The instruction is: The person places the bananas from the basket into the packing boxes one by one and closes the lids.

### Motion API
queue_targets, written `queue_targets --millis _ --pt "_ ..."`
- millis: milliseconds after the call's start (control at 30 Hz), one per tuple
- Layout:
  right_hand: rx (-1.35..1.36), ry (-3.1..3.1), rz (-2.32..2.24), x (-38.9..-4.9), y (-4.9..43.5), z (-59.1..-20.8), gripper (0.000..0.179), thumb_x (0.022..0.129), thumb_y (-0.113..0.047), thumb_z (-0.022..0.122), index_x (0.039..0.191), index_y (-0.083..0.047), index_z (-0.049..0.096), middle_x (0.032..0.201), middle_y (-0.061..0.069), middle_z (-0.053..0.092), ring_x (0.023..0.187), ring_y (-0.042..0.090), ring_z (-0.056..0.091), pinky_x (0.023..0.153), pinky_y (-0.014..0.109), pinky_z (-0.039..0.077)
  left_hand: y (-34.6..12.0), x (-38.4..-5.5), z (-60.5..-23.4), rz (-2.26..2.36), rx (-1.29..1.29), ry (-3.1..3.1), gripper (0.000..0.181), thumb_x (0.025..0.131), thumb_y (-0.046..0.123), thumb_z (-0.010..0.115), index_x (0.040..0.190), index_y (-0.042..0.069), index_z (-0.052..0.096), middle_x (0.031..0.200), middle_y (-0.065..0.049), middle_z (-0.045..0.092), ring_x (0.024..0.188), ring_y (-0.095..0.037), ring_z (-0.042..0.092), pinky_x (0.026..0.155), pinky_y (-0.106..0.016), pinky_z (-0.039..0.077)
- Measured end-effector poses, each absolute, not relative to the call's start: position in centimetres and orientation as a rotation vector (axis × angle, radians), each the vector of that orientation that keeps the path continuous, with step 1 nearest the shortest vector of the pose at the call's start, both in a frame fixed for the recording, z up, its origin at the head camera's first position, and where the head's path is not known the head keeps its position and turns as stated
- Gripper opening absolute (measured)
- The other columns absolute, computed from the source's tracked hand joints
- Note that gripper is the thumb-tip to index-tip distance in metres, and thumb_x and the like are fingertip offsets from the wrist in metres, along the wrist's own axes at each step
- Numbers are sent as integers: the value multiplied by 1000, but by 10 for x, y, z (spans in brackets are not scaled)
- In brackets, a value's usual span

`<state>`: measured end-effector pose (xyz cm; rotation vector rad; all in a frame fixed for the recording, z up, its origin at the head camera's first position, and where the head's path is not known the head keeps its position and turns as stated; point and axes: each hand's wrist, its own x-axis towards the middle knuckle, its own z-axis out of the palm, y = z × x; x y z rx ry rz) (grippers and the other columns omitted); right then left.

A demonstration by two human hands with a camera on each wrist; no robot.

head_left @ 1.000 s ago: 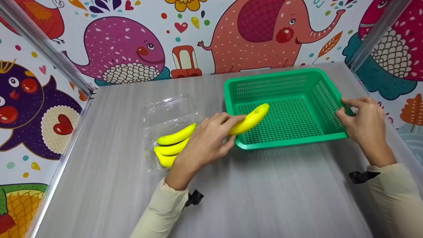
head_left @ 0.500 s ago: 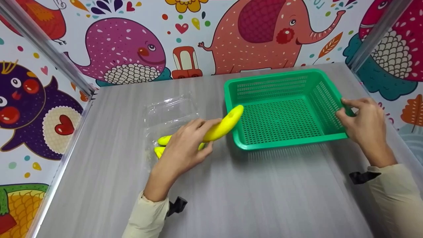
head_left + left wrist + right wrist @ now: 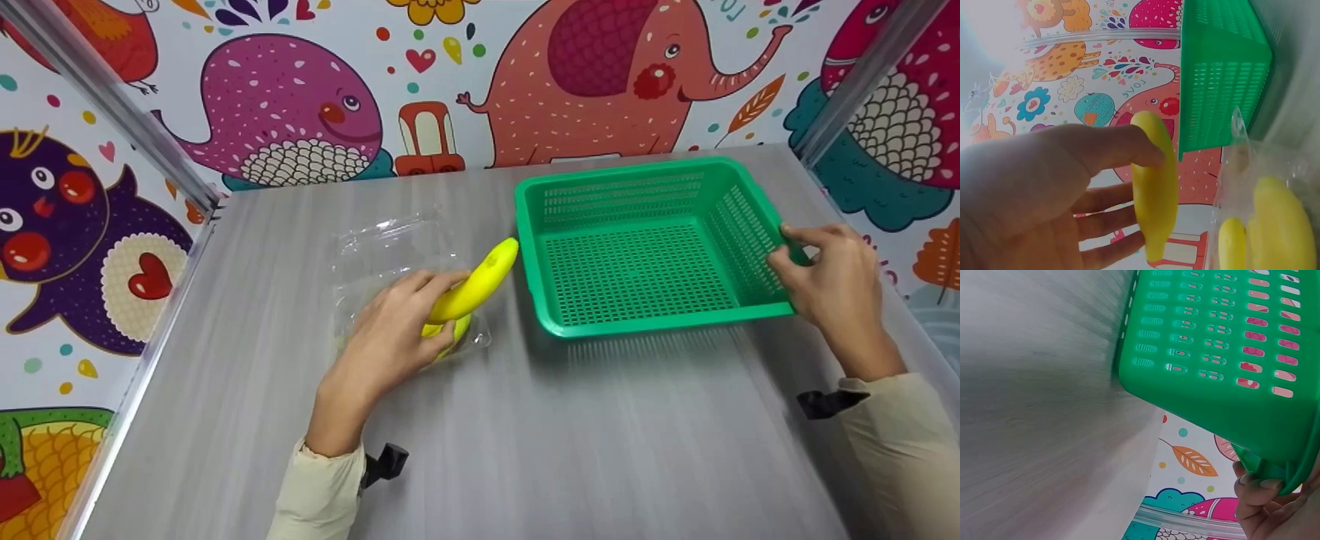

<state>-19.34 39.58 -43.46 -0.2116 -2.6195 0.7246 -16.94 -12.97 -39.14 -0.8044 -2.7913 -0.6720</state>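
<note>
A yellow banana (image 3: 480, 281) is pinched between the thumb and fingers of my left hand (image 3: 394, 326), its tip pointing up and right toward the basket. In the left wrist view the banana (image 3: 1155, 185) hangs clear of the others. Below that hand sits an opened clear plastic container (image 3: 394, 244) with more bananas (image 3: 1283, 230), mostly hidden by the hand in the head view. My right hand (image 3: 836, 289) grips the right rim of a green slotted plastic basket (image 3: 660, 324), in which no fruit lies. In the right wrist view its fingers curl around the rim's corner.
Everything stands on a grey wood-grain table (image 3: 600, 450). A wall with cartoon animals (image 3: 585, 82) closes off the back, and another patterned panel (image 3: 75, 225) runs along the left. Metal posts (image 3: 142, 112) stand in the corners.
My left hand has moved left with the banana, from over the basket's left edge to over the clear container. The right hand and the basket stay in place.
</note>
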Motion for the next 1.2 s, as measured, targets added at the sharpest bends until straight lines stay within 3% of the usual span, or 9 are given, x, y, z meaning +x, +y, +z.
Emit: queue_targets --millis 633,767,900,1100,1200 --pt "-226 -2669 747 -194 397 -432 45 104 -24 62 142 -1 69 138 35 64 110 46 59 68 10 27 -162 -175 -395 -737 -594 -2966 55 91 8 83 144 16 70 139 -10 72 119 -30 69 102 -52 60" --pt "-211 -2632 740 -194 396 -435 43 103 -22 63 139 0 70 136 36 65 104 47 61 72 17 32 -168 -177 -396 -764 -546 -3029 55 91 6 81 144 15 70 141 -10 71 121 -31 68 102 -52 59" --pt "-221 -2643 744 -195 395 -435 44 103 -23 61 140 0 69 138 36 65 108 50 60 76 33 37 -172 -177 -398 -755 -505 -3090 54 91 5 82 143 13 70 141 -11 71 118 -31 67 100 -52 59" --pt "-262 -2677 675 -196 392 -433 44 105 -23 61 142 1 67 140 36 62 108 49 58 71 33 39 -175 -178 -399 -715 -522 -3150 52 92 6 81 143 9 70 140 -13 72 116 -30 68 98 -50 61" --pt "-281 -2681 626 -195 390 -433 44 105 -21 60 141 3 67 140 37 61 108 50 56 70 40 41 -175 -179 -399 -716 -529 -3158 51 92 6 82 141 8 70 138 -14 72 115 -30 68 98 -50 61"
